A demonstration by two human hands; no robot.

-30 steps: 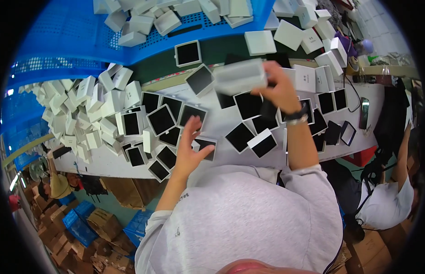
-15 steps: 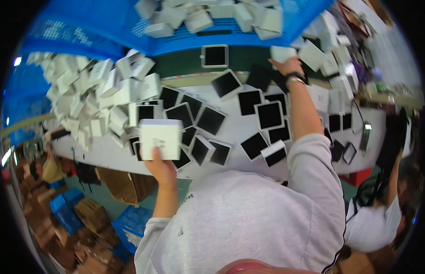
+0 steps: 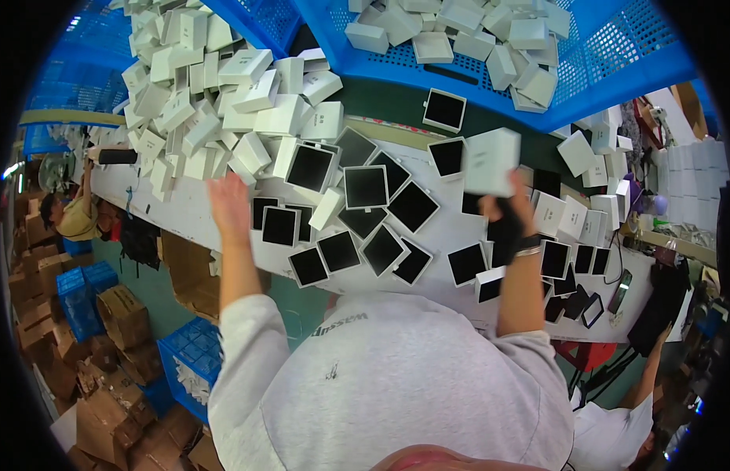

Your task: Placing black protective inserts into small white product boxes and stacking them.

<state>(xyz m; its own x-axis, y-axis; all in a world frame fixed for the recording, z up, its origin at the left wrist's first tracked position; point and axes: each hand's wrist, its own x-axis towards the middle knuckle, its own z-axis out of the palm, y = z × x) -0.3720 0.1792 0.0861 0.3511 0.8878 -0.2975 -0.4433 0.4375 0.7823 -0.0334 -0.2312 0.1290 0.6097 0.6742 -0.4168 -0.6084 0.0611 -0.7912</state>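
My right hand [image 3: 512, 213] grips a white box [image 3: 492, 161], blurred by motion, above the right part of the table. A dark band shows at that wrist. At the near edge of the white box pile [image 3: 255, 118], my left hand [image 3: 230, 206] is slightly smeared; its fingers look apart and I see nothing in them. Between my hands lie several square white trays with black insides [image 3: 366, 187], some overlapping or tilted. One such tray [image 3: 444, 109] sits by itself on the dark green strip behind the table.
Blue perforated crates [image 3: 459, 78] stand at the back, one holding many white boxes. More white boxes [image 3: 573, 216] line the right side, near a phone-like object [image 3: 620, 290]. Cartons [image 3: 125, 314] and a blue crate [image 3: 188, 369] are on the floor at left. Other people are at both sides.
The white box formerly in my left hand is out of it, and that hand has moved left toward the pile. My right hand has drawn back from the green strip with a white box. The view has shifted.
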